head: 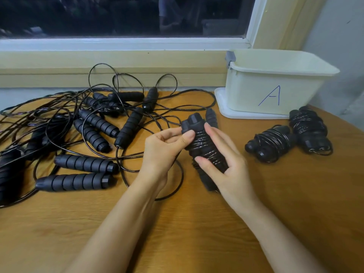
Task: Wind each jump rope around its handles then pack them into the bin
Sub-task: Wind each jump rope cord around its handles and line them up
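Wound rope bundles: three. One held bundle (pixel 202 147) at centre frame, and two at right on the desk (pixel 197 233), the left bundle (pixel 269 142) and the right bundle (pixel 309 129). Loose handles (pixel 86 163) in the tangle at left: seven plainly seen, more half hidden, total cannot tell. Bin (pixel 275 89) at upper right: one, one letter A on it. White tray (pixel 222 107) under it: one. Hands: two, left hand (pixel 163 146) and right hand (pixel 230 170).

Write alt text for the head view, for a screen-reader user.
Two bare hands hold a pair of black jump-rope handles with cord wound round them: the left hand pinches the top ends, the right hand grips the middle. Two wound bundles lie to their right on the wooden table, by a cream bin marked A; tangled loose ropes lie left.
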{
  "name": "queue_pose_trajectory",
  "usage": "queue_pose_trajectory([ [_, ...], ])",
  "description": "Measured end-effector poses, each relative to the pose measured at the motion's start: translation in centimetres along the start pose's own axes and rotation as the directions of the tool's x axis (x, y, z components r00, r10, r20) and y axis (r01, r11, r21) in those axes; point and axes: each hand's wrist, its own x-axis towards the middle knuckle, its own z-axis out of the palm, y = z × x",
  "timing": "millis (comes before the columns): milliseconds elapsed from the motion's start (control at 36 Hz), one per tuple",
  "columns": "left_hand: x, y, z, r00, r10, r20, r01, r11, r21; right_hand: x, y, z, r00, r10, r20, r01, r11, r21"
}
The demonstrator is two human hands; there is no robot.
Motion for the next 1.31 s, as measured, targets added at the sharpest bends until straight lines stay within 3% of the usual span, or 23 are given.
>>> queue_pose_trajectory([
  [167, 0.2, 0.5, -0.3, 1.0, 0.031, -0.004, -0.03, 0.996, 0.089, 0.2, -0.6, -1.2, 0.984, 0.165, 0.06, -0.175, 0.909, 0.377],
  [278, 0.0, 0.6, -0.3, 0.999, 0.044, -0.01, -0.043, 0.992, 0.121, 0.4, -0.6, -1.5, 0.981, 0.182, 0.074, -0.196, 0.89, 0.412],
  [361, -0.2, 0.7, 0.0, 0.998, 0.035, -0.045, -0.03, 0.995, 0.092, 0.3, -0.3, -1.2, 0.99, 0.136, 0.023, -0.137, 0.95, 0.28],
  [417, -0.3, 0.6, 0.3, 0.996, 0.033, -0.077, -0.027, 0.997, 0.074, 0.2, 0.1, -0.9, 0.997, 0.041, -0.069, -0.035, 0.996, 0.083],
  [500, -0.4, 0.4, 0.7, 0.992, 0.031, -0.121, -0.023, 0.997, 0.071, 0.1, 0.5, -0.7, 0.982, -0.11, -0.151, 0.088, 0.985, -0.15],
  [583, -0.6, 0.2, 1.0, 0.987, 0.05, -0.155, -0.037, 0.996, 0.085, 0.0, 0.7, -0.6, 0.973, -0.182, -0.14, 0.125, 0.932, -0.339],
  [722, -1.0, 0.1, 1.4, 0.98, 0.059, -0.19, -0.043, 0.995, 0.086, -0.1, 0.2, 0.2, 0.972, -0.228, -0.057, 0.137, 0.747, -0.651],
  [861, -1.4, 0.3, 2.0, 0.988, 0.023, -0.154, -0.026, 1.0, -0.017, -0.3, -0.1, 0.7, 0.993, -0.117, 0.016, 0.085, 0.616, -0.783],
  [944, -1.4, 0.0, 2.0, 0.994, 0.044, -0.102, -0.043, 0.999, 0.009, -0.2, 0.0, 0.6, 0.997, -0.073, 0.014, 0.052, 0.559, -0.828],
  [1139, -1.3, -0.3, 1.7, 0.985, 0.14, 0.105, -0.164, 0.95, 0.266, -0.2, 0.4, -0.5, 0.996, -0.079, -0.044, 0.02, 0.67, -0.742],
  [1306, -1.3, -0.3, 1.5, 0.98, 0.195, 0.033, -0.197, 0.944, 0.266, -0.3, 0.7, -0.4, 0.998, -0.049, -0.043, 0.012, 0.782, -0.624],
])
